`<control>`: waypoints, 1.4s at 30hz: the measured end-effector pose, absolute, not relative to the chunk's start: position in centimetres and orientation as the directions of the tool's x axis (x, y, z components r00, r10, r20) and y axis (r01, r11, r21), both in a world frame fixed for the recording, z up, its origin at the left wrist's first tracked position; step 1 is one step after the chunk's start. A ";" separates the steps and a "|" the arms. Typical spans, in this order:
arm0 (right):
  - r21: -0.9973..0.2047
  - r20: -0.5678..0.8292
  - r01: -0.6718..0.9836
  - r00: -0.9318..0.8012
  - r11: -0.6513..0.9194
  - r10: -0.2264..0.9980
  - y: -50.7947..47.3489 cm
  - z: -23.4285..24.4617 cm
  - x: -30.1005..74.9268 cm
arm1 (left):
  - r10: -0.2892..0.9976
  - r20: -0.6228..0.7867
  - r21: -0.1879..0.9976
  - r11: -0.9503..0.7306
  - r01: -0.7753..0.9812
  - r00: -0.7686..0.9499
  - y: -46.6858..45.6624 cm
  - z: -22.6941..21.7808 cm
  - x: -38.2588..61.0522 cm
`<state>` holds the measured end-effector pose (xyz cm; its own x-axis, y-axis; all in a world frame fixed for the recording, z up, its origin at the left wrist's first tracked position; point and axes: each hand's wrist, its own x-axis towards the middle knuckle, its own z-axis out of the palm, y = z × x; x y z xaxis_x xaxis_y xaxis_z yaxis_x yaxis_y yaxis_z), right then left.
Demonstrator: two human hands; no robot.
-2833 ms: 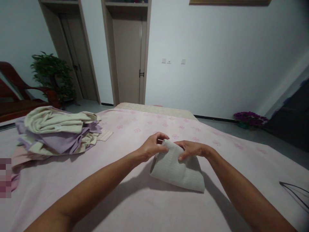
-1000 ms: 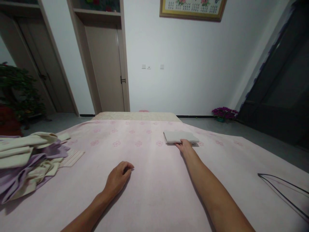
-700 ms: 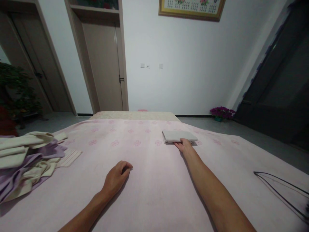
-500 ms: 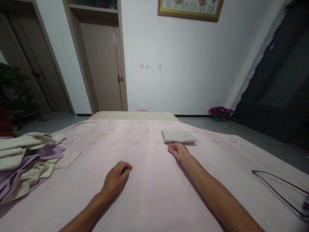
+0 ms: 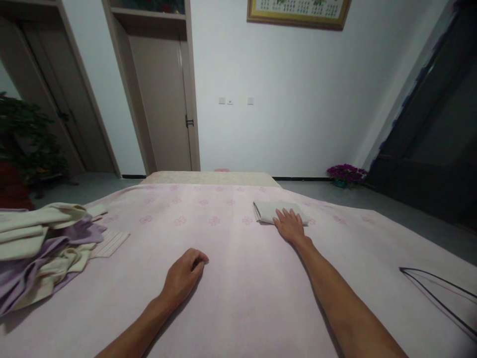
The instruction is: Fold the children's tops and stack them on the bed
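Hiding part of one folded white cloth (image 5: 265, 212) on the pink flowered sheet (image 5: 233, 293), the right hand (image 5: 289, 227) lies spread, the left hand (image 5: 182, 274) rests curled, grip impossible to tell, and one clothing pile (image 5: 48, 246) is cropped at left.

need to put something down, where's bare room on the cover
Bare: pink cover between left hand and right forearm, and between that forearm and black cord. Crowded: clothes pile at far left; right hand on folded cloth.

Two hands (image 5: 291, 227), one folded cloth (image 5: 266, 212), two doors (image 5: 162, 99)
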<state>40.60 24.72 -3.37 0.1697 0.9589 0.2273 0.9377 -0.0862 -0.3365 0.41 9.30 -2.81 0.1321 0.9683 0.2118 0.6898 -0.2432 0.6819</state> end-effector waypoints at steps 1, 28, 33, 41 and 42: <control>-0.335 0.229 0.938 0.170 -0.086 0.959 24.8 -3.6 40.7 | 0.968 0.215 0.680 -0.245 0.691 0.132 9.3 -2.7 0.4; -0.021 0.100 0.975 0.222 -0.221 0.970 25.4 -3.3 40.8 | 0.963 0.224 0.641 -0.261 0.722 0.149 9.6 -3.3 0.4; -0.013 0.119 0.976 0.215 -0.215 0.969 25.0 -3.3 40.2 | 0.947 0.269 0.613 -0.310 0.727 0.177 9.6 -3.3 0.5; -0.037 0.200 0.999 0.025 -0.018 0.979 19.4 -4.6 31.7 | 0.896 0.345 0.371 -0.404 0.836 0.280 8.5 -2.7 1.1; -0.044 0.183 0.999 0.011 -0.003 0.983 18.6 -4.8 30.8 | 0.896 0.347 0.324 -0.392 0.861 0.278 8.5 -2.9 1.2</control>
